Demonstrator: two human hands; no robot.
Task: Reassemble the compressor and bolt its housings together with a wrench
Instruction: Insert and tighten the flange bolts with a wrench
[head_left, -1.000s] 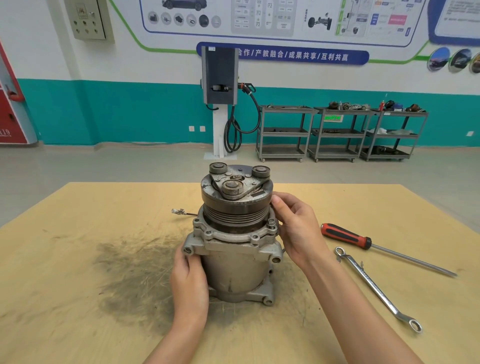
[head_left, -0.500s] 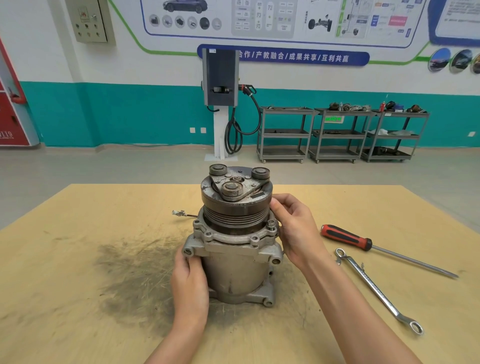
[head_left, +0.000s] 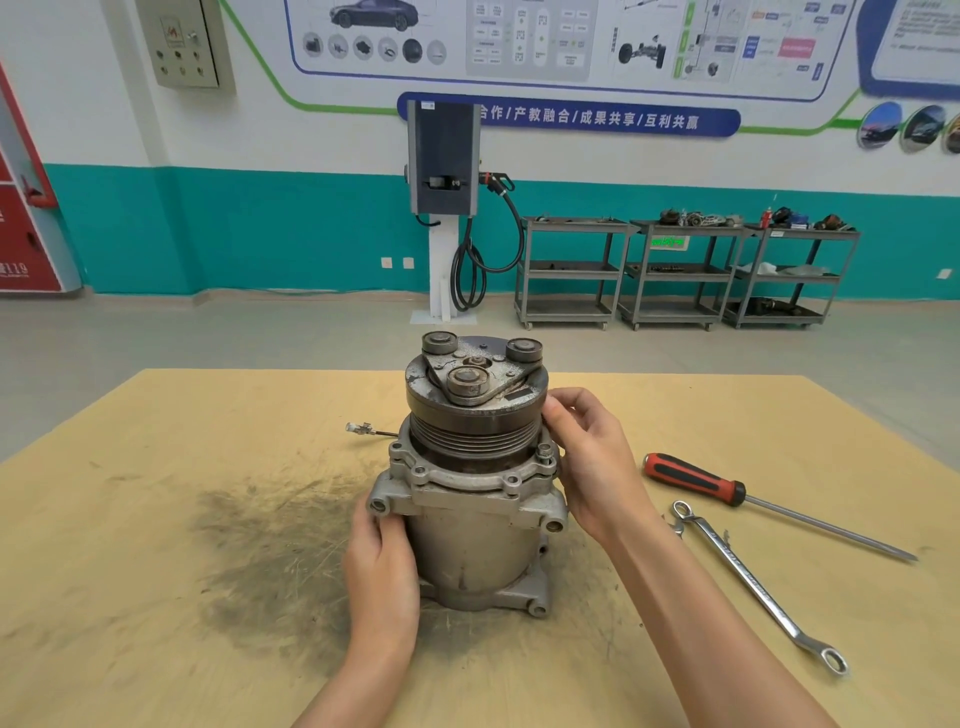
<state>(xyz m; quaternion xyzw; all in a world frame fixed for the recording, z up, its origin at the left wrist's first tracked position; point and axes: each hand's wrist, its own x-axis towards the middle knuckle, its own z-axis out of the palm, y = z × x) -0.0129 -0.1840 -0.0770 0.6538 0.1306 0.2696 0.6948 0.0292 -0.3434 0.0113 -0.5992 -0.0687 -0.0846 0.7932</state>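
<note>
1. Standing upright near the middle of the pale yellow wooden tabletop (head_left: 156, 519) is the grey cast-metal compressor (head_left: 475, 530), the landmark for every position below. Its dark grooved pulley and rusty clutch plate (head_left: 475, 384) face up.
2. The left hand (head_left: 382, 566) is pressed against the compressor's lower left side, just under the mounting ear of the upper housing. Its fingers curl round the cylindrical body, so it grips the compressor.
3. The right hand (head_left: 592, 462) is at the compressor's upper right. The thumb and fingertips bear on the pulley rim and the flange beneath it. The fingers are bent round that edge, a holding grip on the compressor.
4. A small bolt head (head_left: 545, 451) stands on the flange at the compressor's right, just beside the right hand's fingers. Whether the fingers touch it cannot be told.
5. A red-and-black-handled screwdriver with a long steel shank (head_left: 727, 491) lies flat to the right of the compressor, beyond the right hand and apart from it.
6. A bright steel combination wrench (head_left: 753, 582) lies to the right of the compressor, nearer the viewer than the screwdriver. Neither hand touches it.
7. A thin wire with a small clear connector (head_left: 358, 428) lies to the left of the compressor, at its far side.
8. A dark, sooty smear (head_left: 270, 561) covers the tabletop to the compressor's left and runs under its base.
9. Behind the compressor, across the floor, stand a grey charging post with a black cable (head_left: 444, 171) and three grey metal shelf trolleys (head_left: 680, 270) against the white-and-teal wall.
</note>
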